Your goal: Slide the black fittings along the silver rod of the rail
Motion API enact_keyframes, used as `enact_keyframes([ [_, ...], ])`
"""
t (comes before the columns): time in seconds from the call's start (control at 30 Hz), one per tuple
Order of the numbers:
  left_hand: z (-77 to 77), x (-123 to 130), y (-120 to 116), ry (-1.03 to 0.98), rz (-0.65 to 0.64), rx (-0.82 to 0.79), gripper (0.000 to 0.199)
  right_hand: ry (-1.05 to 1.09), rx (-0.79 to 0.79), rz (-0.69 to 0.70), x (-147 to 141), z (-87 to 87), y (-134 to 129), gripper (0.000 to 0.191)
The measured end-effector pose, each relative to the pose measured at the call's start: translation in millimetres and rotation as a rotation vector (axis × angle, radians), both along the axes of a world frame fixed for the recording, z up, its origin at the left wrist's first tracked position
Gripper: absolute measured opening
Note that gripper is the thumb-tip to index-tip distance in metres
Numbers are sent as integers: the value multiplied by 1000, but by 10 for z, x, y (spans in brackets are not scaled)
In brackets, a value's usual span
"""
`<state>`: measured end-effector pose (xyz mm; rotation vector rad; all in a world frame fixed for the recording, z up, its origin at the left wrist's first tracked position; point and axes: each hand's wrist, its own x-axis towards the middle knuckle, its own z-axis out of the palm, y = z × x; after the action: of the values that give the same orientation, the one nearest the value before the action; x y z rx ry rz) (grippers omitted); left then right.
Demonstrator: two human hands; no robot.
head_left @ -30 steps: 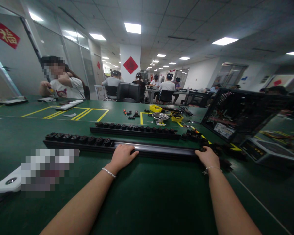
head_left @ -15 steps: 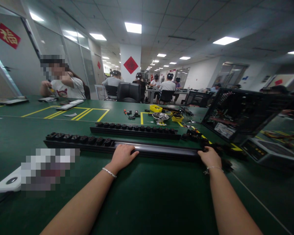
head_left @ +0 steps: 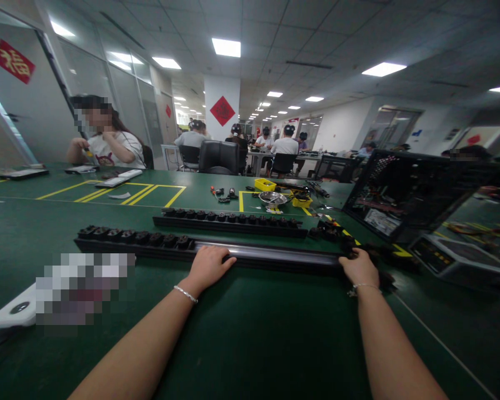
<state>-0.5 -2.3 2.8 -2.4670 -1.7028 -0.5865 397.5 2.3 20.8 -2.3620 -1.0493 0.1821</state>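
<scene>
A long black power-strip housing (head_left: 270, 256) lies across the green table in front of me. Black socket modules (head_left: 141, 238) fill its left part, while its right part shows a bare shiny channel. My left hand (head_left: 210, 264) is closed over the middle of the housing, thumb along the near side. At the housing's right end, my right hand (head_left: 361, 268) has its fingers bent together beside dark parts (head_left: 385, 280); what they grip is hidden. Behind it lies a second black strip (head_left: 229, 221) with a row of modules.
A white power strip (head_left: 20, 308) lies at left, partly blurred out. Farther back are a metal bowl (head_left: 273, 199), a yellow bin (head_left: 265, 184) and loose black parts (head_left: 327, 229). An open computer case (head_left: 400, 194) stands at right. A person (head_left: 112, 144) sits across the table.
My right hand has shifted slightly to the right at the housing's end. My left hand and both strips stay in place. The person across has lowered an arm slightly.
</scene>
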Motion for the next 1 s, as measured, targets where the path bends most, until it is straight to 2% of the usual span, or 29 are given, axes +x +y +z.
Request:
enact_keyframes([
  [0.63, 25, 7, -17, 10, 1, -3, 38, -28, 58, -36, 67, -43, -14, 61],
  [1.0, 8, 2, -10, 8, -10, 16, 38, -55, 25, -68, -11, 57, -90, 60],
])
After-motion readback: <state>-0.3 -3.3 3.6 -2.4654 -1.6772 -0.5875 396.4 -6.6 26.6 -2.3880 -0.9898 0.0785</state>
